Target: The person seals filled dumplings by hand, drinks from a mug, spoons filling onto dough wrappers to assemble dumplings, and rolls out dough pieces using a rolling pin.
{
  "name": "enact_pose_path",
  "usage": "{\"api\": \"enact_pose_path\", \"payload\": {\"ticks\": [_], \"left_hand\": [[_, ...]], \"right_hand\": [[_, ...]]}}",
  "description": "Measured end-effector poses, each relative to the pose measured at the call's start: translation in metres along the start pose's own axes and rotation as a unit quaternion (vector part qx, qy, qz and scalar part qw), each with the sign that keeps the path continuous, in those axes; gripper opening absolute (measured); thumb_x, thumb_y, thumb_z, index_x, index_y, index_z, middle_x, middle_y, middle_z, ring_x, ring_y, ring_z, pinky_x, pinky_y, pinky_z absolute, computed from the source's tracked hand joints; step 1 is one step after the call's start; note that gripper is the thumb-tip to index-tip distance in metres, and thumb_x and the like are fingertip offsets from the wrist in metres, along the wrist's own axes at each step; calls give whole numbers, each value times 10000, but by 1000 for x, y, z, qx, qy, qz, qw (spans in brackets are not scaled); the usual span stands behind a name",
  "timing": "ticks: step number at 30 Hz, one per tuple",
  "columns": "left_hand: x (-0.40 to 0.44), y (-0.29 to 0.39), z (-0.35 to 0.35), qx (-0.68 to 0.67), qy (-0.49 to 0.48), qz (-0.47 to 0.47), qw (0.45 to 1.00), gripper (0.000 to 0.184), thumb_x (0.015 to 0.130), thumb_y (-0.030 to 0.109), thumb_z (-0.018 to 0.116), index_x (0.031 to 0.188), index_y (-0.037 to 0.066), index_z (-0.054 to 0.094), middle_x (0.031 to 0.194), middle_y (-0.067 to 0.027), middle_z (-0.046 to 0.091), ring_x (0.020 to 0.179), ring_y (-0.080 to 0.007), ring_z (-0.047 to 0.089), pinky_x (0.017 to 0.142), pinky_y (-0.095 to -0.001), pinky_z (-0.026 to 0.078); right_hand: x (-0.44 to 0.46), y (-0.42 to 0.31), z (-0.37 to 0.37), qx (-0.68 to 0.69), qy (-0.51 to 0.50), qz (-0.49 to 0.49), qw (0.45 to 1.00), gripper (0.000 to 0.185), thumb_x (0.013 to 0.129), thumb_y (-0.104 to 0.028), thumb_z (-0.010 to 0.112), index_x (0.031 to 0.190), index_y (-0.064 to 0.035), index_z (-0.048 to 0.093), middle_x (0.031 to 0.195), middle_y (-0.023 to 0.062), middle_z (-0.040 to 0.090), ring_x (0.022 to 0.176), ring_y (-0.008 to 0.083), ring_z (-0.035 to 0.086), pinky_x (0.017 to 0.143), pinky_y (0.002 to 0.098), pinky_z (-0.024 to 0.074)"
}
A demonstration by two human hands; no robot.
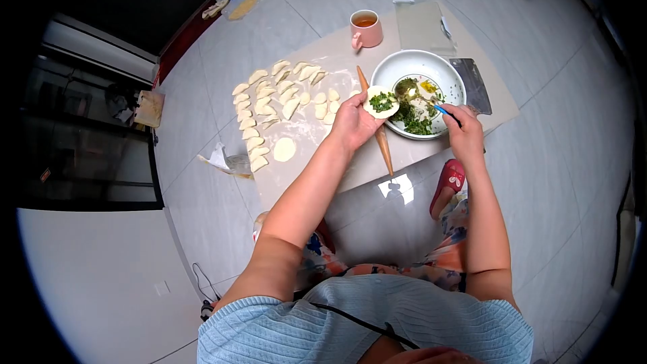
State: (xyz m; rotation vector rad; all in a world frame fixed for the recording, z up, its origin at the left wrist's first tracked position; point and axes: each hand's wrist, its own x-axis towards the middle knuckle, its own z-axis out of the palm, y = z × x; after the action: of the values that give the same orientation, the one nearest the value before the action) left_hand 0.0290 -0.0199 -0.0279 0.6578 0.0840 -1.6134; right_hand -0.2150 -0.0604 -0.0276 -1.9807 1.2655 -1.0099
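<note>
My left hand holds a round dumpling wrapper with chopped green filling on its middle, near the bowl's left rim. My right hand grips a spoon by its blue and black handle; its far end reaches into the filling. The wide white bowl contains chopped greens, a darker mash and a yellow patch. Beneath my left hand a tapered wooden rolling pin lies across the table edge. One flat wrapper rests on the floured surface, left of my forearm.
Rows of folded dumplings cover the table's left part, with small dough pieces beside them. A pink mug of amber liquid stands at the back. Right of it are a pale translucent board and a dark flat blade-like piece.
</note>
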Motion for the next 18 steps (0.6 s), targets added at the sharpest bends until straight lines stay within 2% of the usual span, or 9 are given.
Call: {"api": "enact_pose_path", "payload": {"ticks": [1, 5, 8, 10, 13, 14, 16, 18], "left_hand": [[2, -2, 0, 0, 0, -2, 1000, 409, 1029, 178, 260, 1307, -98, 374, 1328, -258, 481, 1226, -376, 512, 1062, -500, 432], [12, -6, -4, -3, -3, 2, 1000, 405, 1032, 150, 247, 1323, -116, 342, 1340, -264, 471, 1237, -388, 500, 1065, -503, 427], [15, -7, -2, -8, 19, 10, 1000, 409, 1036, 153, 248, 1332, -119, 325, 1349, -269, 464, 1247, -393, 491, 1064, -509, 427], [15, -7, -1, -8, 31, 14, 999, 411, 1039, 160, 251, 1336, -117, 319, 1352, -271, 462, 1252, -396, 487, 1062, -514, 428], [12, -7, 0, 3, 32, -7, 999, 420, 1046, 187, 241, 1345, -96, 326, 1357, -265, 462, 1249, -400, 491, 1047, -530, 436], [10, -8, 0, 24, 20, -17, 999, 426, 1048, 208, 237, 1349, -80, 331, 1359, -258, 464, 1244, -399, 499, 1039, -533, 441], [4, -7, 3, 47, 8, -26, 999, 433, 1051, 229, 233, 1353, -63, 336, 1362, -251, 466, 1239, -397, 507, 1031, -535, 447], [-4, -6, 7, 83, -21, -60, 995, 456, 1055, 297, 242, 1347, -34, 357, 1363, -223, 476, 1225, -378, 527, 1022, -527, 456]], "right_hand": [[0, -2, 0, 40, -7, -17, 999, 192, 868, -109, 607, 1033, -80, 701, 870, 122, 631, 814, 311, 619, 735, 377, 482], [-3, 1, 1, 30, -23, -2, 999, 190, 865, -111, 616, 1034, -86, 699, 876, 120, 634, 822, 312, 620, 737, 377, 485], [-4, 4, -3, -47, 8, 3, 999, 175, 858, -111, 616, 1008, -93, 704, 881, 119, 636, 830, 318, 625, 737, 395, 487], [-3, 8, -9, -184, 47, -6, 982, 157, 846, -106, 607, 965, -93, 710, 884, 119, 641, 832, 321, 631, 734, 419, 489], [-3, 17, -12, -259, 62, -11, 964, 142, 827, -81, 582, 900, -81, 703, 869, 127, 648, 817, 326, 638, 735, 436, 490], [-4, 20, -12, -259, 63, -11, 964, 142, 827, -81, 582, 900, -81, 703, 869, 127, 648, 817, 326, 638, 735, 436, 490], [-5, 25, -11, -336, -1, 18, 942, 141, 811, -62, 561, 860, -70, 693, 856, 142, 654, 821, 330, 647, 716, 446, 500], [-7, 25, -8, -331, -9, 39, 943, 142, 807, -57, 555, 856, -66, 687, 850, 147, 653, 828, 336, 649, 700, 452, 502]]}}
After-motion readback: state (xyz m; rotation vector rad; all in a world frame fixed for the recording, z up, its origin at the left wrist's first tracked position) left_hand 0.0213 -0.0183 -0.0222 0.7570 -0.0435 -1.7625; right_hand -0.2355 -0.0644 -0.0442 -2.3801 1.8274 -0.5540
